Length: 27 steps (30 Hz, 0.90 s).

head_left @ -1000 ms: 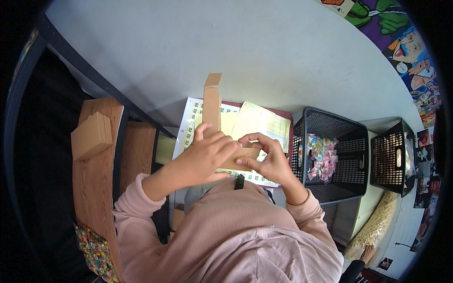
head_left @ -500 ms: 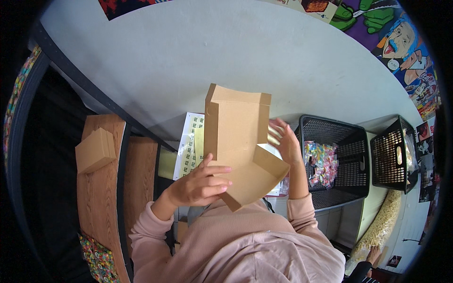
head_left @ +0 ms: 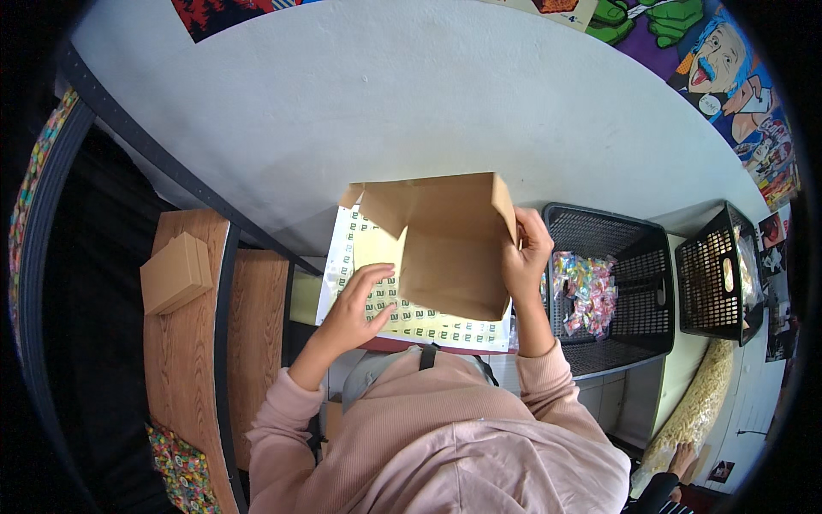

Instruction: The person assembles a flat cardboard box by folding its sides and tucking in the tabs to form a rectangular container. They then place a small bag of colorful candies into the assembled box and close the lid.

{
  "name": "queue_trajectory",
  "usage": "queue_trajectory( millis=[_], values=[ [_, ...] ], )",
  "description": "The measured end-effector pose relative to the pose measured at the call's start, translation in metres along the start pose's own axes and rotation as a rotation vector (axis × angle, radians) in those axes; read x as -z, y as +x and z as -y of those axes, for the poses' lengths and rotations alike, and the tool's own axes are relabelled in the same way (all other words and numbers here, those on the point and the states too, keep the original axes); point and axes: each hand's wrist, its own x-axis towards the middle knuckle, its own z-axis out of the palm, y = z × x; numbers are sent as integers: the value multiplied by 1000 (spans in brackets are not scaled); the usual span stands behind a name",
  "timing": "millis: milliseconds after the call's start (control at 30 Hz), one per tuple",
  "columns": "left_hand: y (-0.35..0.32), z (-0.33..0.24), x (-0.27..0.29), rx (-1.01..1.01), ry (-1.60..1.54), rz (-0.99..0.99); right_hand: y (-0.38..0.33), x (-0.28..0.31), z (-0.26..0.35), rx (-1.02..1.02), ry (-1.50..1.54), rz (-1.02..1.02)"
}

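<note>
An unclosed brown cardboard box point(head_left: 458, 265) is held up in front of me, its lid flap raised toward the wall. My right hand point(head_left: 527, 255) grips its right side edge, fingers at the corner by the lid's fold. My left hand point(head_left: 355, 306) is off the box, just left of its lower part, with fingers spread and nothing in them. Below both hands lies a sheet of round printed stickers point(head_left: 342, 257), cream with dark marks, partly hidden by the box.
A closed cardboard box point(head_left: 177, 272) stands on the wooden shelf point(head_left: 184, 368) at left. To the right are a black crate point(head_left: 608, 223) with wrapped candies point(head_left: 586, 295), a smaller black crate point(head_left: 715, 283) and a long bag of pale snacks point(head_left: 698, 403). Another person's hand point(head_left: 682, 460) touches that bag.
The box has turned, its lid now at the back and its inside toward me. My right hand has taken hold of its right edge, while my left hand has let go.
</note>
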Motion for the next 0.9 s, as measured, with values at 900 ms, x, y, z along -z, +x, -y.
queue_trajectory(
  millis=[900],
  values=[
    [67,-40,11,-7,-1230,-187,-4,-20,44,671,-195,-17]
  ],
)
